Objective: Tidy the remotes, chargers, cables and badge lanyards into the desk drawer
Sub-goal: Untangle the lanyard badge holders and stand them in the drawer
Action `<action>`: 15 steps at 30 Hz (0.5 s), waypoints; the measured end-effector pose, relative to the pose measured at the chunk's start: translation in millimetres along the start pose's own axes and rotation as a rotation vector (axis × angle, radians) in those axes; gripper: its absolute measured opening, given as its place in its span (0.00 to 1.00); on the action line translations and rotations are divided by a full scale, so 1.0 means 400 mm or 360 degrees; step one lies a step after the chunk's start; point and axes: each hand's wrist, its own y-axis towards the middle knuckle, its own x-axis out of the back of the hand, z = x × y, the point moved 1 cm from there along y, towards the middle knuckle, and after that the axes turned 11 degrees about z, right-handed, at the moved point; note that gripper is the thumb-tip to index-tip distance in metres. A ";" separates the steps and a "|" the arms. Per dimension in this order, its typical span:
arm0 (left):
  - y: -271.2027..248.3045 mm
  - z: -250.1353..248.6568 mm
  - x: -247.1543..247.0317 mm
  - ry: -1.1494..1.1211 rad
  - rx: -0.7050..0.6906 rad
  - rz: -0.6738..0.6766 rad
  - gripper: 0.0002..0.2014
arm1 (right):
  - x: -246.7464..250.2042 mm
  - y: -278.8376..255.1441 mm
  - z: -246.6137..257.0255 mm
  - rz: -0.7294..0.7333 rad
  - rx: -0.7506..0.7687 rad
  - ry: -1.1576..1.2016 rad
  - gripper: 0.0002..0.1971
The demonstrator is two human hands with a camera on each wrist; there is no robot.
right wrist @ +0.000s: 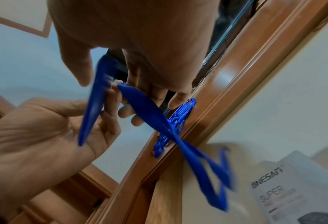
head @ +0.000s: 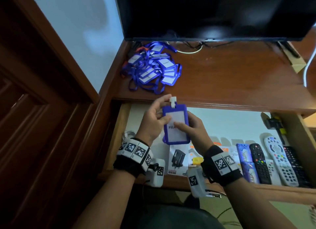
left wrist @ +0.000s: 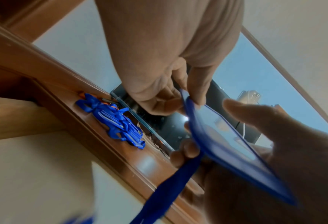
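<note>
Both hands hold one blue badge holder with a white card and a white clip above the open drawer. My left hand pinches its top left corner near the clip. With its thumb on the front, my right hand grips the right edge. In the left wrist view the badge holder is tilted and its blue strap hangs down. The strap looks blurred in the right wrist view. A pile of blue badge lanyards lies on the desk top at the back left.
The drawer holds several remotes in a row at the right, charger boxes at the front middle and a white cable at the left. A dark screen stands at the back of the desk. A wooden door is at the left.
</note>
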 end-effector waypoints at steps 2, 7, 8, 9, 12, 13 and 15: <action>-0.006 -0.011 0.014 -0.0034 -0.0042 -0.0061 0.32 | -0.026 -0.005 0.002 0.0005 -0.0041 -0.0003 0.15; -0.031 -0.031 0.054 -0.0083 -0.0067 -0.0188 0.33 | -0.064 -0.020 0.021 0.0011 -0.0073 -0.0175 0.04; -0.038 -0.035 0.063 -0.0072 -0.0050 -0.0176 0.34 | -0.067 -0.022 0.028 0.0006 -0.0068 -0.0197 0.04; -0.046 -0.037 0.073 -0.0054 -0.0021 -0.0153 0.34 | -0.067 -0.025 0.033 0.0000 -0.0065 -0.0204 0.05; -0.064 -0.042 0.105 0.0074 0.0104 -0.0035 0.33 | -0.057 -0.033 0.042 -0.0004 -0.0091 -0.0284 0.06; -0.068 -0.042 0.113 0.0141 0.0156 0.0016 0.32 | -0.053 -0.037 0.042 0.0009 -0.0113 -0.0322 0.06; -0.074 -0.040 0.126 0.0274 0.0241 0.0075 0.27 | -0.047 -0.045 0.041 0.0025 -0.0156 -0.0354 0.06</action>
